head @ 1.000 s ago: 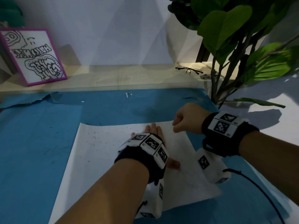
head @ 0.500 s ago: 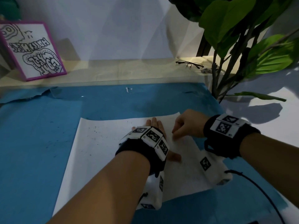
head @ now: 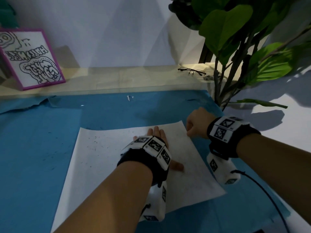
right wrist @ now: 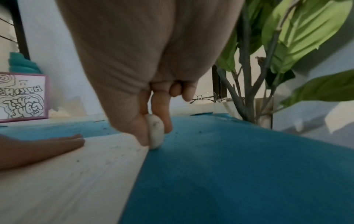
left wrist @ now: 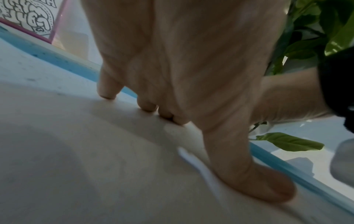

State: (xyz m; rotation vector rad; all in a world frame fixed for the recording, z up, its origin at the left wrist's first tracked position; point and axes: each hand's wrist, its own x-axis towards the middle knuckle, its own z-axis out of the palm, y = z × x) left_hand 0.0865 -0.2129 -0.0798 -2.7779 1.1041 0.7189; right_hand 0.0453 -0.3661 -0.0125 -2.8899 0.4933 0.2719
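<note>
A white sheet of paper (head: 109, 165) speckled with dark crumbs lies on a blue mat (head: 42, 148). My left hand (head: 156, 133) presses flat on the sheet, fingers straight and thumb spread, as the left wrist view shows (left wrist: 172, 75). My right hand (head: 196, 123) is at the sheet's right edge near its far corner. In the right wrist view its thumb and forefinger pinch a small white eraser (right wrist: 156, 133), whose tip touches down right at the paper's edge (right wrist: 76, 174).
A purple-framed drawing (head: 30, 59) leans against the wall at the back left. Eyeglasses (head: 191, 71) lie on the pale ledge. A leafy plant (head: 235, 47) stands close behind my right hand. A black cable (head: 262, 190) trails from the right wrist.
My right hand slid a little onto the sheet near its far right corner, then back out to the right edge. The left hand stays pressed on the paper.
</note>
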